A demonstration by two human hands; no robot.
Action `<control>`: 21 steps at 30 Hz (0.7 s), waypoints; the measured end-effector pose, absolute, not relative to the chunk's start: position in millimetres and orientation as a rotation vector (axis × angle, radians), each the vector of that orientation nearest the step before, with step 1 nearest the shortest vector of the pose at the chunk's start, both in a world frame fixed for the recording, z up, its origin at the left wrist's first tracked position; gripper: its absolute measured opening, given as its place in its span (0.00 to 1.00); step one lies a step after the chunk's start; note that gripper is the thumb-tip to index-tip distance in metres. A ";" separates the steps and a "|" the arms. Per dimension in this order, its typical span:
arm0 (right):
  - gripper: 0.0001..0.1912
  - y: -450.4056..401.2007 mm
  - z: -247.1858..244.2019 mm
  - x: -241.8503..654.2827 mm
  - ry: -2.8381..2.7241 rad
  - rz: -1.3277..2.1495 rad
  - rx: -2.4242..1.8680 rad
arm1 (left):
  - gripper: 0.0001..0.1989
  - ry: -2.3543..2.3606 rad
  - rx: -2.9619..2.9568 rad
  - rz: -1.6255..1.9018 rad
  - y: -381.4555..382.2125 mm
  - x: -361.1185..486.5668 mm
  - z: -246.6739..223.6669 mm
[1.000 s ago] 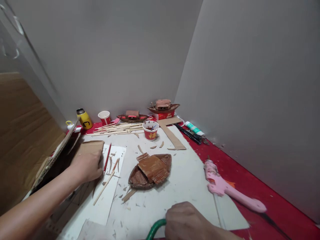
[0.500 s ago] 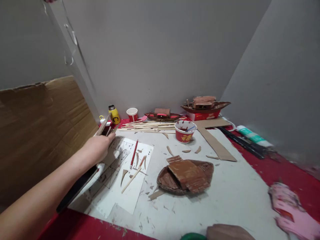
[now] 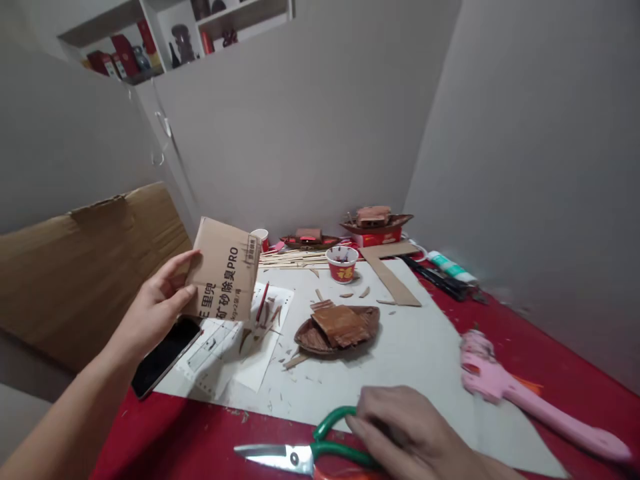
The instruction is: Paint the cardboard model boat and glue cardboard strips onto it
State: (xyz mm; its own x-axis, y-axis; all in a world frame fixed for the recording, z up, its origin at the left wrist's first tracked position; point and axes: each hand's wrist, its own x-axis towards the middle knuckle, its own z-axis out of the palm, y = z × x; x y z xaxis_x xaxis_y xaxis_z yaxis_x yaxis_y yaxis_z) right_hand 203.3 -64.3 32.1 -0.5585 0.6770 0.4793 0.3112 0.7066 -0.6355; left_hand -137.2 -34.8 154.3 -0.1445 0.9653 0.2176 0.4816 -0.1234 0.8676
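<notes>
My left hand [image 3: 150, 310] is closed on the left edge of a piece of cardboard [image 3: 223, 270] with dark printed lettering, held up above the paper. At the front edge of the table, my right hand [image 3: 413, 430] has its fingers curled at the green handles of a pair of scissors [image 3: 295, 458]. The blades point left and look closed together. Between and beyond my hands, a small brown model boat [image 3: 367, 320] sits on the white sheet, a brown painted cover lying askew over its middle.
A phone [image 3: 165, 357] lies at the left, beside a drawing [image 3: 215, 343] and a red pencil [image 3: 263, 301]. Behind are a paint cup [image 3: 342, 265], thin sticks [image 3: 295, 258] and two more model boats [image 3: 309, 237]. A pink glue gun [image 3: 530, 397] lies at the right.
My left hand has come back from the far left with the cardboard, its printed side now showing. My right hand and the scissors have come further into view as the camera turned.
</notes>
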 end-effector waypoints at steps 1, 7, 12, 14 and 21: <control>0.21 -63.7 33.4 202.9 -2.095 0.783 -0.781 | 0.32 1.564 1.556 1.229 -42.0 -131.9 151.2; 0.37 -53.8 29.2 195.0 -1.494 1.700 -0.659 | 0.39 1.156 1.327 1.136 -77.4 -78.5 119.4; 0.35 -57.0 26.7 189.2 -1.504 1.706 -0.659 | 0.35 1.010 1.233 1.076 -89.3 -43.5 91.8; 0.35 -59.2 28.4 189.7 -1.515 1.652 -0.664 | 0.28 1.021 1.210 1.070 -90.9 -35.0 85.4; 0.28 -52.7 34.4 203.8 -1.550 1.170 -0.711 | 0.22 1.012 1.092 0.954 -95.5 -9.5 67.4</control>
